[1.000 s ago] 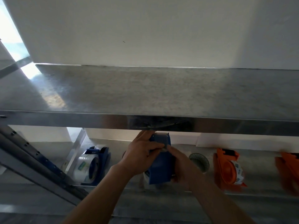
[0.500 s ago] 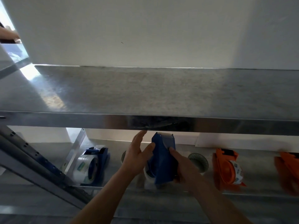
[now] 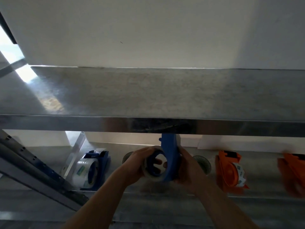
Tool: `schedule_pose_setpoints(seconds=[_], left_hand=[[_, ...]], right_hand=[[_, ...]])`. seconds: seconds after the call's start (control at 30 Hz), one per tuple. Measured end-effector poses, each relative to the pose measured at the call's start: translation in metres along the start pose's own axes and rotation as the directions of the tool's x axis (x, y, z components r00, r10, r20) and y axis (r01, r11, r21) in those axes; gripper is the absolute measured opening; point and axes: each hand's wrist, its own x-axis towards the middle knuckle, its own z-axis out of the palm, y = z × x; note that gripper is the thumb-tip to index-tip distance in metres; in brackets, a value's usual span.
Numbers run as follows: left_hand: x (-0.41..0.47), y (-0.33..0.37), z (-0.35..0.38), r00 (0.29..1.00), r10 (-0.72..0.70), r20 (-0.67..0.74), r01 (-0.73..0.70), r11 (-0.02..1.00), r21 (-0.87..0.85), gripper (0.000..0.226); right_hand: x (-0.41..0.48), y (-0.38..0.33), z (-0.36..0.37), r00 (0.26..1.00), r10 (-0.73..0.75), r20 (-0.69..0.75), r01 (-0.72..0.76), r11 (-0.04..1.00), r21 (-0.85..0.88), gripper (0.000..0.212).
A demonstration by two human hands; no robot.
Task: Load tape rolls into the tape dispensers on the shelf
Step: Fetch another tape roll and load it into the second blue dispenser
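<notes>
Standing well left of the left hand, a blue dispenser (image 3: 101, 167) loaded with a clear roll (image 3: 83, 171) rests on the lower shelf (image 3: 156, 210), beside a slanted metal post (image 3: 33, 166). Just left of that hand and behind it a loose roll (image 3: 126, 157) peeks out, mostly hidden. The left hand (image 3: 137, 164) has its fingers curled round a tape roll (image 3: 149, 175), which sits around the round hub of the held dispenser (image 3: 170, 156); fingertips show through the hub's opening. This blue dispenser is upright above the lower shelf, between both hands, its top reaching up to the front lip of the upper shelf (image 3: 148, 93). The right hand (image 3: 188, 167) wraps the dispenser's body from the far side, fingers closed on it. Just right of that hand and behind it lies another roll (image 3: 203, 163), partly covered. Further right an orange dispenser (image 3: 227, 171) with a roll in it stands on the lower shelf, and well right of it a far orange dispenser (image 3: 292, 172) is too blurred to make out.
</notes>
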Motion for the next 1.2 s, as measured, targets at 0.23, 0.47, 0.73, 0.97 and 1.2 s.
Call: schedule_pose_setpoints(seconds=[0.23, 0.47, 0.73, 0.97, 1.2], left_hand=[[0.0, 0.001, 0.001, 0.992, 0.056, -0.113, -0.05, 0.997, 0.057, 0.029], [0.003, -0.004, 0.005, 0.966, 0.046, -0.255, 0.014, 0.973, 0.229, 0.031], [0.003, 0.004, 0.017, 0.937, 0.097, -0.335, 0.043, 0.921, 0.387, 0.037], [0.0, 0.009, 0.02, 0.975, 0.003, -0.224, 0.06, 0.959, 0.277, 0.022], [0.005, 0.005, 0.01, 0.991, -0.091, -0.099, 0.113, 0.959, 0.258, 0.025]], right_hand=[[0.011, 0.002, 0.003, 0.915, -0.358, -0.185, 0.305, 0.915, -0.265, 0.021], [0.005, 0.006, 0.013, 0.754, -0.644, -0.131, 0.505, 0.695, -0.513, 0.036], [0.022, 0.025, 0.012, 0.8, -0.599, -0.043, 0.491, 0.694, -0.526, 0.052], [0.033, 0.031, 0.007, 0.859, -0.48, -0.179, 0.395, 0.843, -0.365, 0.037], [0.05, 0.049, -0.006, 0.984, -0.131, -0.119, 0.125, 0.99, -0.063, 0.031]])
